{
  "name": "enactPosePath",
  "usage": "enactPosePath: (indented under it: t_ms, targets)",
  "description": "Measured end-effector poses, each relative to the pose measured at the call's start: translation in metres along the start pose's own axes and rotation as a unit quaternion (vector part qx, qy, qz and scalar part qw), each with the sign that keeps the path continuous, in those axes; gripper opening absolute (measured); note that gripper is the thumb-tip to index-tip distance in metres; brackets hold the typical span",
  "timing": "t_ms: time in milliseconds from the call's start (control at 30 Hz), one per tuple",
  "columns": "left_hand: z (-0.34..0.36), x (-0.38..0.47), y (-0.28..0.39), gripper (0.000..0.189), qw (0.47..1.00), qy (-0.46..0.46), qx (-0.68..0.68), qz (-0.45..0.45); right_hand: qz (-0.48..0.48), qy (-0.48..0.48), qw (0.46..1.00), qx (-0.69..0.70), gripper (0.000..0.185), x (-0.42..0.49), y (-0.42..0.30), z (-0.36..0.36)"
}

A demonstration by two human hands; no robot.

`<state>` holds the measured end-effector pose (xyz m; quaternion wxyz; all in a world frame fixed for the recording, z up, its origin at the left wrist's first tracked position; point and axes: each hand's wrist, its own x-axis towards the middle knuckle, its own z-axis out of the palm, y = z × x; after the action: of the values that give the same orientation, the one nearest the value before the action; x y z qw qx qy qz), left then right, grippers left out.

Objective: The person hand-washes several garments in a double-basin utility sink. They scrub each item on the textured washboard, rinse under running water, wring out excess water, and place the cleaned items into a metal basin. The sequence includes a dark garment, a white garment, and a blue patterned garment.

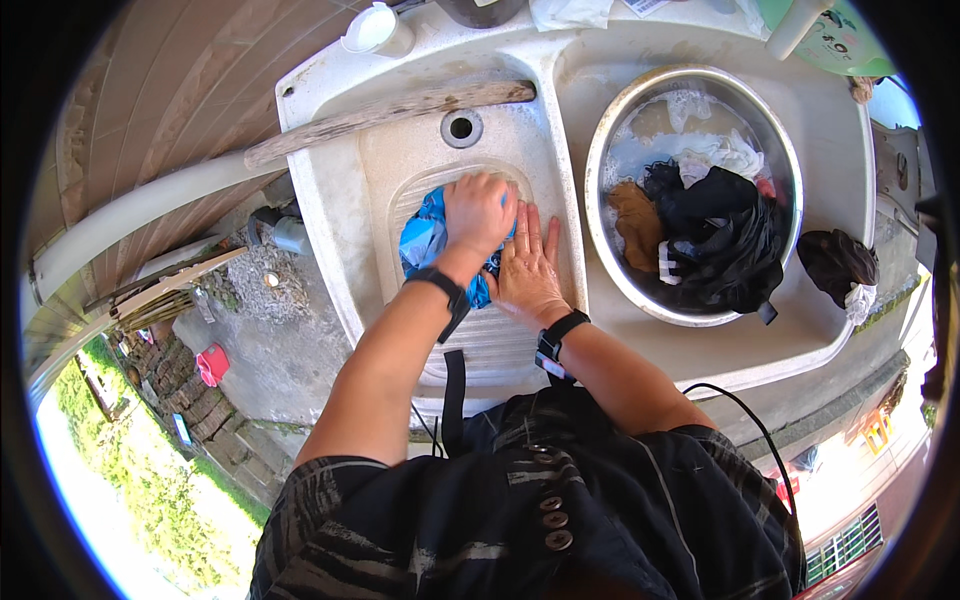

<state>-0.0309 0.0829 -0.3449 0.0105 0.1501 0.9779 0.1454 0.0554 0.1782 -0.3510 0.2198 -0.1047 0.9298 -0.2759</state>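
A bunched blue patterned cloth lies on the ribbed washboard moulded into the left basin of a laundry sink. My left hand, slightly blurred, is curled in a fist on the cloth and grips a fold of it. Close beside it my right hand rests flat, fingers stretched out and a little apart. Its thumb side touches the cloth's right edge, and it grips nothing. Part of the cloth is hidden under both hands.
A metal basin of soapy water and dark, brown and white clothes stands in the right sink compartment. A wooden stick spans the left basin near the drain. A dark wet garment hangs over the right rim. A white cup stands behind.
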Motion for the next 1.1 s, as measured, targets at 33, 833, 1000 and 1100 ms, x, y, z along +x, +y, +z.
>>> enactPosePath:
  t_ms: [33, 833, 1000, 1100]
  targets:
    - [0.022, 0.015, -0.013, 0.020, 0.998, 0.041, 0.036, -0.037, 0.007, -0.019, 0.999, -0.033, 0.077, 0.001, 0.000, 0.000]
    - [-0.169, -0.049, -0.017, 0.012, 0.933, -0.043, -0.350, -0.073, 0.083, 0.022, 0.911, 0.404, 0.036, -0.008, 0.002, -0.067]
    - [-0.188, 0.066, -0.063, 0.019, 0.973, 0.200, -0.111, 0.024, 0.012, 0.041, 0.981, 0.187, 0.085, -0.019, -0.023, -0.042]
    - [-0.183, 0.117, -0.074, 0.032, 0.979, 0.197, 0.005, 0.051, -0.023, -0.053, 0.998, 0.028, 0.084, -0.020, -0.030, -0.035]
